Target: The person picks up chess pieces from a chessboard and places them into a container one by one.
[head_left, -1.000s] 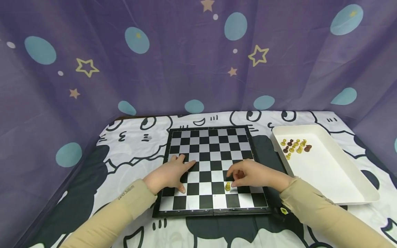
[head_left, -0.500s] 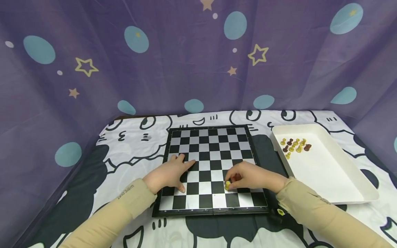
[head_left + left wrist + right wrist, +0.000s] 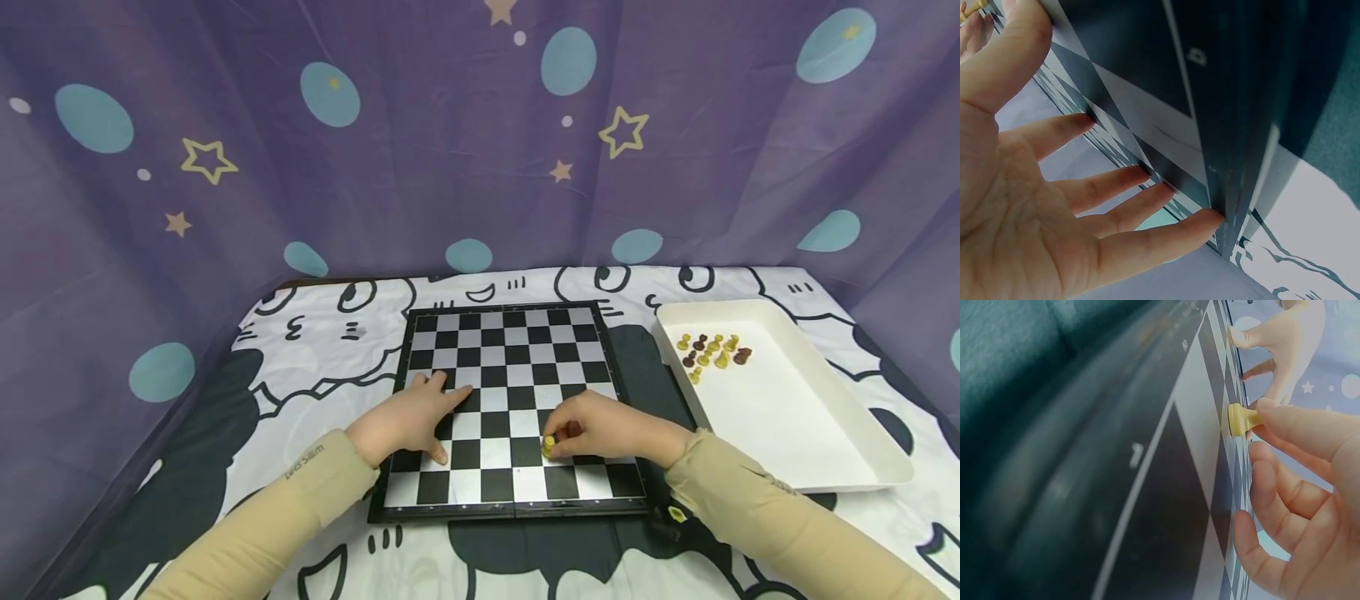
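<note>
A black-and-white chessboard (image 3: pixel 516 408) lies on the cloth. My right hand (image 3: pixel 607 425) is over its near right part, and its thumb and index finger pinch a small yellow chess pawn (image 3: pixel 1238 420). The pawn's flat base faces the board, right at its surface, in the right wrist view. The other fingers of that hand are bent beside it. On the board's left side, my left hand (image 3: pixel 411 417) rests with spread fingers. Its fingertips (image 3: pixel 1207 220) touch the squares and the left border, and nothing is held in it.
To the right of the board stands a white tray (image 3: pixel 810 425). Several yellow chess pieces (image 3: pixel 702 360) and a few dark brown pieces (image 3: pixel 741 356) are at its far left. A small yellow object (image 3: pixel 677 514) shows by the board's near right corner. A purple curtain (image 3: pixel 420 167) hangs behind.
A second ago the yellow pawn stood on the board with my right fingers just beside it; then thumb and finger came together on it. My left hand has stayed in place.
</note>
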A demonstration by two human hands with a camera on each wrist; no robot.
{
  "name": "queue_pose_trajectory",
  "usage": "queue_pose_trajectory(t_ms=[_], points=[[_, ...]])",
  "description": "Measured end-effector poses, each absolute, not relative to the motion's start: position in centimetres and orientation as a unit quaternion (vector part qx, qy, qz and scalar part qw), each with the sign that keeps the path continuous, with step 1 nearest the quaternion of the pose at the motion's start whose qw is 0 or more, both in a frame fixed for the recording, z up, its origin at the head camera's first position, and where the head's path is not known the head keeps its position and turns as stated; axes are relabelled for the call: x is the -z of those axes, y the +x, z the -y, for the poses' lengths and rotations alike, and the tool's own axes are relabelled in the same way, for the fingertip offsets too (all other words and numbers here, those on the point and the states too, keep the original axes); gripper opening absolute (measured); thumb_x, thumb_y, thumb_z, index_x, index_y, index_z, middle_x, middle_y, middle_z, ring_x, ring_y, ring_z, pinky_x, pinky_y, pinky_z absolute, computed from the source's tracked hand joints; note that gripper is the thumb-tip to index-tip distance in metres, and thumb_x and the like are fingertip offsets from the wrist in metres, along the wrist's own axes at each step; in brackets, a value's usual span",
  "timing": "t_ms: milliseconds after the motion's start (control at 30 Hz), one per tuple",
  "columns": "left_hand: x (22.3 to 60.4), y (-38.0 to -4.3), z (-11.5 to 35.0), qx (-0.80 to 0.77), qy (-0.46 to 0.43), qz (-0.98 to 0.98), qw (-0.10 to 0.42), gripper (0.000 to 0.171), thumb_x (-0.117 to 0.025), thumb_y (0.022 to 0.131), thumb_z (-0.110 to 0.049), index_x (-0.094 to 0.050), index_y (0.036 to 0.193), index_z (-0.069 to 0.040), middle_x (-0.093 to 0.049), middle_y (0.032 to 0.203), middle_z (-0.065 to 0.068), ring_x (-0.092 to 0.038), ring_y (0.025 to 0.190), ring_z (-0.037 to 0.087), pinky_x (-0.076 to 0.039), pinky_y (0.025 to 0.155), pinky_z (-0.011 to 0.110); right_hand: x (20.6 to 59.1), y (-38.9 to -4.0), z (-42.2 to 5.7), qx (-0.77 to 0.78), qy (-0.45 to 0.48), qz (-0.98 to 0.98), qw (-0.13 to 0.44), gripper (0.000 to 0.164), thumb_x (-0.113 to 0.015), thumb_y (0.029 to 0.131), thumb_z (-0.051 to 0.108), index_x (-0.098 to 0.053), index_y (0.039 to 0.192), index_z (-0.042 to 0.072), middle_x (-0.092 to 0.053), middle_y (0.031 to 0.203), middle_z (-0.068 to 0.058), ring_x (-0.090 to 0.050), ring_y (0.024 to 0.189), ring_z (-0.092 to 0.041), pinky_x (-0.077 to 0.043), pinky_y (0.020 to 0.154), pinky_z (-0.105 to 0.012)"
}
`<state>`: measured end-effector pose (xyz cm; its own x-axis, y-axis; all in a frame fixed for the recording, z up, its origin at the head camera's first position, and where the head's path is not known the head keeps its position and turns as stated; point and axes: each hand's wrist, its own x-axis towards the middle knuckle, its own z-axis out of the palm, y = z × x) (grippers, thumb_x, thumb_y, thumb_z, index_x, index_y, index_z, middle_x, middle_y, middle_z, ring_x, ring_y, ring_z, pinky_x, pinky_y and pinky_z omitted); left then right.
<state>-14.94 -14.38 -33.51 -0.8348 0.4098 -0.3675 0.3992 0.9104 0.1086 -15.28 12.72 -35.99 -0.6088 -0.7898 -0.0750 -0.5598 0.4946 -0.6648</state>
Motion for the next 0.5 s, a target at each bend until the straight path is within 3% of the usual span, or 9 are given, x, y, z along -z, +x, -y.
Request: queue_pose_trajectory(t_ms=[500], points=[[33.5,-15.0,14.4,-0.019,0.212,-0.958,0.195,0.098,-0.086,0.061,-0.033,-0.039,0.146,-0.015,-0.037,0.142,0.025,-0.037,0.127,0.043,-0.042,0.098,0.051,34.9,-15.5,-12.7,0.319,-0.413,-0.84,0.146,0.004,-0.07,0.086,0.019,-0.07,0.084,0.015,-0.057,0.069,0.011,-0.047,0.062,-0.001,-0.043,0.056,-0.021]])
